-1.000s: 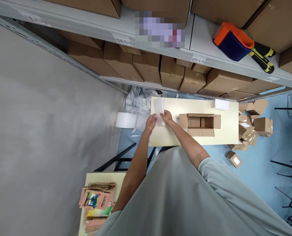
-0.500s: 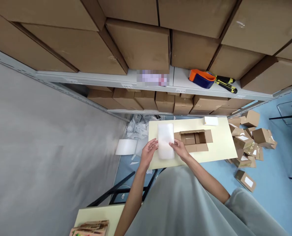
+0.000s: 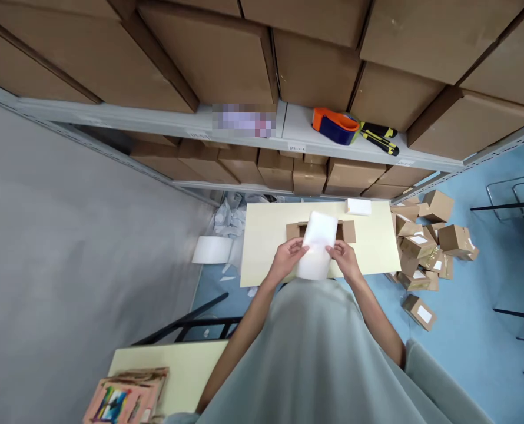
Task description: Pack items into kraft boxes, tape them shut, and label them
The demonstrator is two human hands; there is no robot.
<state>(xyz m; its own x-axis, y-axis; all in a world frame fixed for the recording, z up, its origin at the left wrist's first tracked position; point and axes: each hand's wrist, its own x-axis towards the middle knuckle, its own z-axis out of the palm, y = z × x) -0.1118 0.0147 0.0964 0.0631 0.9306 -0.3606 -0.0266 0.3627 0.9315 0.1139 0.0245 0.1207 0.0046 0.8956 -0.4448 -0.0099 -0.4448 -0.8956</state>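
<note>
Held up in front of me is a folded white foam sheet [image 3: 317,247], tilted slightly to the right. I cannot tell whether anything is wrapped inside. My left hand [image 3: 288,257] pinches its left edge, thumb on the near face. On the opposite edge my right hand [image 3: 345,259] grips it the same way. Behind the foam, an open cardboard box [image 3: 348,231] with its flaps folded out lies on the cream table [image 3: 264,241]. The foam hides the middle of that box. A small white box [image 3: 358,206] rests at the table's far edge.
Shelves with cardboard boxes [image 3: 315,70] rise beyond the table. A tape dispenser [image 3: 336,126] and box cutters [image 3: 379,138] lie on the shelf. Parcels [image 3: 417,246] are heaped on the floor at right. A foam roll [image 3: 212,249] is at left; flattened printed cartons [image 3: 127,397] lie lower left.
The foam sheet has moved right in both hands, from beside the open box to in front of it, and tilted. My right hand has shifted to the sheet's right edge. The view has shifted too.
</note>
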